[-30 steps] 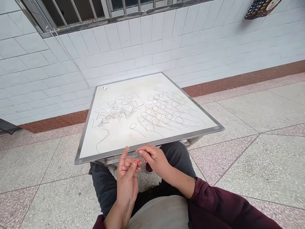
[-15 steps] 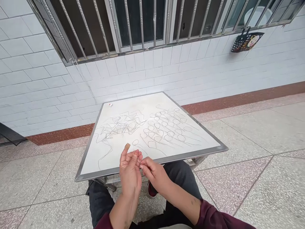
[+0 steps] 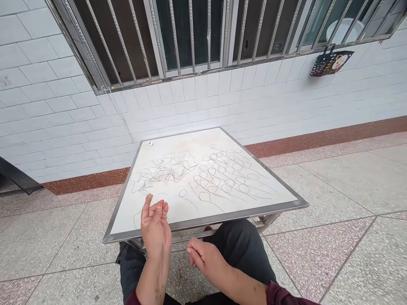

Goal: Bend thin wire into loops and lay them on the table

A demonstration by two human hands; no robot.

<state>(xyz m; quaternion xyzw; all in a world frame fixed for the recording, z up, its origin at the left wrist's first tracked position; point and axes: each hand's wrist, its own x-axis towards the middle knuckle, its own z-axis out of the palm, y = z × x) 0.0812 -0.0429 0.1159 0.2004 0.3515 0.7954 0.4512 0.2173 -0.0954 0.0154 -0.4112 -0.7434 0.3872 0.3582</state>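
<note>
At bottom centre, the bare right hand (image 3: pixel 205 256) is kept with curled fingers and bent thumb; whether anything is gripped cannot be told. To its left, the bare left hand (image 3: pixel 156 228) is raised, thumb pressed against fingertips; whether a wire is pinched there cannot be told. Across mid-frame, on the white, grey-rimmed table (image 3: pixel 184 142), 2 groups of thin dark metal wires are spread: zigzag wires (image 3: pixel 168 171) left, looped wires (image 3: pixel 229 183) right.

metal-looking wires (image 3: pixel 171 171), smooth tabletop (image 3: pixel 187 138), metal edging (image 3: pixel 222 217), glossy wall tiles (image 3: pixel 190 107)
</note>
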